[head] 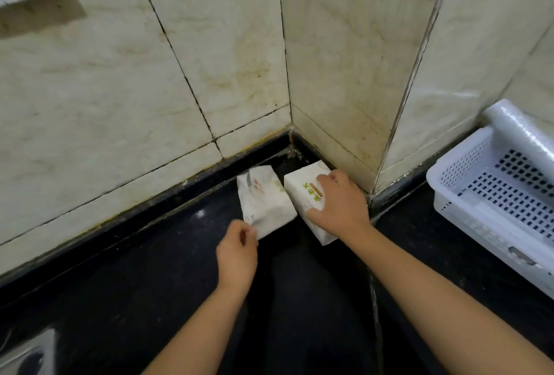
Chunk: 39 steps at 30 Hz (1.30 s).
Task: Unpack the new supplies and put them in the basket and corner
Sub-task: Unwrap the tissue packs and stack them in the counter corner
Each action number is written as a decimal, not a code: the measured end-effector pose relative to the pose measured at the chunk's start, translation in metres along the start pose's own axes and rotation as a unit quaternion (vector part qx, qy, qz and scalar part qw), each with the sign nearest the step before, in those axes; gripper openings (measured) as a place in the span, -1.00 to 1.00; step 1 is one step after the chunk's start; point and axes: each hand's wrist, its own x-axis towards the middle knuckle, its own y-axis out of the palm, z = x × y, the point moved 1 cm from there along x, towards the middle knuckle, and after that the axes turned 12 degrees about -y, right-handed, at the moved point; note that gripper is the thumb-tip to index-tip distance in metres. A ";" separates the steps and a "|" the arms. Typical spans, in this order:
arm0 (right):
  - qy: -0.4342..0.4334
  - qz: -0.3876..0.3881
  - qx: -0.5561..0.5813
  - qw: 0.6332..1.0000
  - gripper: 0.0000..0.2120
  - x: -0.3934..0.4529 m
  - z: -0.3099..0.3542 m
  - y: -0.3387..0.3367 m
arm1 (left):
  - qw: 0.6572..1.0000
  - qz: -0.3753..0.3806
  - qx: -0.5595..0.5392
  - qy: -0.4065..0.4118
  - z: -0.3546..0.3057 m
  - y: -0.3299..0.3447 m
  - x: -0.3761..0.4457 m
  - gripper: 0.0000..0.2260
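We look down on a glossy black stone counter (126, 284) that runs into a corner of cream marbled wall tiles (209, 44) with dark grout lines. Two soft white paper-wrapped tissue packs lie side by side in that corner, close to each other. Our right hand (340, 203) lies on top of the right white tissue pack with green and orange print (302, 187); its grip is spread across the pack's near half, thumb on the near left side and fingers over the far edge, so the hand holds the pack, which rests on the counter close against the right-hand wall. Our left hand (236, 251) is loosely curled just at the near corner of the left white tissue pack with faint print (263, 203); the view is blurred there, and we cannot tell whether the fingers pinch the wrapper or merely touch it. Well to the right, beyond a projecting tiled wall edge, a white perforated plastic basket (449, 191) sits on the counter, with a clear-wrapped white roll (521, 128) lying along its far rim.
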 end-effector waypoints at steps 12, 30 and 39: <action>0.056 0.069 -0.075 0.993 -0.23 -0.067 -0.013 0.013 | 0.997 -0.053 -0.054 0.001 -0.028 0.013 0.020 -0.76; -0.075 0.050 -0.058 0.994 -0.24 -0.072 -0.033 -0.014 | 0.970 -0.102 0.221 0.017 -0.029 -0.008 0.090 -0.77; -0.077 -0.048 -0.056 0.994 -0.26 -0.054 -0.020 -0.025 | 0.936 0.050 0.336 0.094 -0.036 0.002 0.086 -0.74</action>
